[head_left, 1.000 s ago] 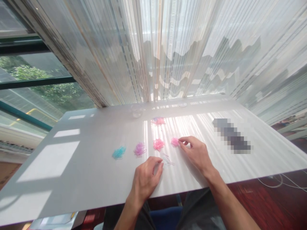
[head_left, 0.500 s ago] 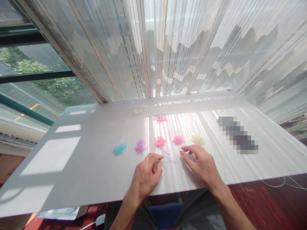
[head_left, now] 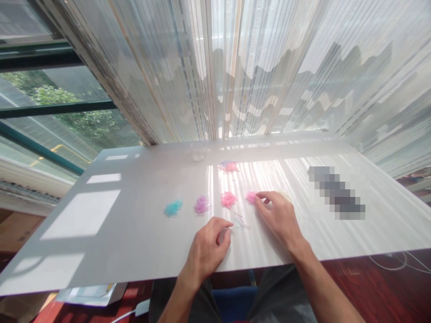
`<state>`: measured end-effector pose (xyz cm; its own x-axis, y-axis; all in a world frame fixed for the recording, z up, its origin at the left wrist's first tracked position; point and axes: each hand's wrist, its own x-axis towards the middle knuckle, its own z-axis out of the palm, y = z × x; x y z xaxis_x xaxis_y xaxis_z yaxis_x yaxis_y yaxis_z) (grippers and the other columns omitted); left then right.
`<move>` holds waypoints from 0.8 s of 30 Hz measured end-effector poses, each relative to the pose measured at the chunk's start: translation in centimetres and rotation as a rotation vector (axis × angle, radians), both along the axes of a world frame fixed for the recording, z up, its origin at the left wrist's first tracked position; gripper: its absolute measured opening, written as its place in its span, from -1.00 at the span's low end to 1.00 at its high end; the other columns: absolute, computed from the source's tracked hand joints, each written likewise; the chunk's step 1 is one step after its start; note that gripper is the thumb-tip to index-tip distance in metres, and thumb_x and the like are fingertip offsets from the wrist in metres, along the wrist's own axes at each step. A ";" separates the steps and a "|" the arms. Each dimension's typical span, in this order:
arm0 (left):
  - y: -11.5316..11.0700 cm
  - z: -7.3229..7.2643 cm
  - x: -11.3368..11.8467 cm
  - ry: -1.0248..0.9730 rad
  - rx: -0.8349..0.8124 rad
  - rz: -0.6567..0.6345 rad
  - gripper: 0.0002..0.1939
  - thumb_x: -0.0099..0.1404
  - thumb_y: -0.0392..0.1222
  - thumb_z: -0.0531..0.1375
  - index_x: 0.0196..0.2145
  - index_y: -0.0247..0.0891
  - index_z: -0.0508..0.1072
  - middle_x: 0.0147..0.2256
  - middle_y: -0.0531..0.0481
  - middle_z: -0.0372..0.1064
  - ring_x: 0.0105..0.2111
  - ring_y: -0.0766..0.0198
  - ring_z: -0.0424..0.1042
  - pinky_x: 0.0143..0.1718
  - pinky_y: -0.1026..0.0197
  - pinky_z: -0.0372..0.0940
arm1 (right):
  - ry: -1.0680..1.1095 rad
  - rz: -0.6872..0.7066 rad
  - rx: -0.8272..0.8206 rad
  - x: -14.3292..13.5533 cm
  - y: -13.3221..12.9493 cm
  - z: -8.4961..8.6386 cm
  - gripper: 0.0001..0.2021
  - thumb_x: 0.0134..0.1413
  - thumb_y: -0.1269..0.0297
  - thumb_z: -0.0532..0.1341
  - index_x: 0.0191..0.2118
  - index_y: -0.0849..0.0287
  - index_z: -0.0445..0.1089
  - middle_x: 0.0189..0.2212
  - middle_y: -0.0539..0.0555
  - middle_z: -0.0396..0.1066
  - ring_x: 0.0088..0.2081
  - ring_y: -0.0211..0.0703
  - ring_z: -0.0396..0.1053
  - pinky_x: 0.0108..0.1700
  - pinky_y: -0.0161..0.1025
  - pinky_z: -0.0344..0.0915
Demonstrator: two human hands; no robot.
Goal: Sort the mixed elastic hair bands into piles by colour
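Note:
My right hand (head_left: 278, 215) reaches to the pink pile (head_left: 251, 197) of thin bands or clips, thumb and index fingertip together at its right edge. Whatever lies between those fingertips is too small to make out. My left hand (head_left: 210, 244) rests low over the table with curled fingers, thumb and index tip slightly apart, and nothing visible in it. Just right of it lies a small loose group of pale blue and purple pieces (head_left: 241, 222). In a row beyond are a teal pile (head_left: 173, 207), a purple pile (head_left: 202, 204), a coral-pink pile (head_left: 228, 199) and a yellow pile (head_left: 284, 195), partly hidden by my right hand.
A mixed pink and blue pile (head_left: 229, 167) lies farther back on the white table (head_left: 141, 242). Behind it stand a clear small bowl (head_left: 199, 154) and a clear round lid-like piece (head_left: 264, 145). A blurred-out dark object (head_left: 336, 193) lies to the right. Striped curtain (head_left: 229, 89) borders the far edge.
My right hand has moved forward, its fingertips now touching the pink pile and its knuckles covering most of the yellow one. My left hand has hardly moved. The view has shifted slightly.

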<state>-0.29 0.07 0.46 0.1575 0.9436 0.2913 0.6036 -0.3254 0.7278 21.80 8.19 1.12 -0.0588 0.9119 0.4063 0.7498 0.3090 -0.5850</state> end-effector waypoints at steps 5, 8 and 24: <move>0.1 0.0 0.0 0.001 0.006 0.002 -0.80 0.41 -0.33 0.13 -0.08 -0.16 0.49 -0.27 0.03 0.48 -0.48 0.35 0.35 -0.31 0.27 0.37 | 0.017 -0.049 0.010 0.3 -0.3 0.7 -0.60 0.35 -0.04 0.14 -0.26 0.17 0.55 -0.31 0.17 0.61 -0.37 -0.03 0.48 -0.22 -0.06 0.39; 0.1 0.2 0.0 -0.025 -0.004 0.018 -0.81 0.41 -0.30 0.15 -0.08 -0.16 0.51 -0.29 0.03 0.50 -0.49 0.35 0.36 -0.33 0.27 0.38 | 0.095 -0.021 -0.049 0.1 -0.9 1.6 -0.65 0.31 -0.03 0.20 -0.25 0.12 0.58 -0.31 0.12 0.62 -0.44 -0.10 0.46 -0.34 -0.14 0.39; 1.1 2.2 -2.0 -0.112 0.144 0.040 -0.90 0.44 -0.27 0.25 -0.15 -0.20 0.59 -0.28 -0.01 0.62 -0.44 0.38 0.48 -0.35 0.34 0.43 | 0.212 0.506 -0.091 -3.5 -3.1 2.5 -0.89 0.32 0.31 0.26 -0.11 0.08 0.54 -0.30 0.04 0.58 -0.31 -0.18 0.51 -0.25 -0.26 0.47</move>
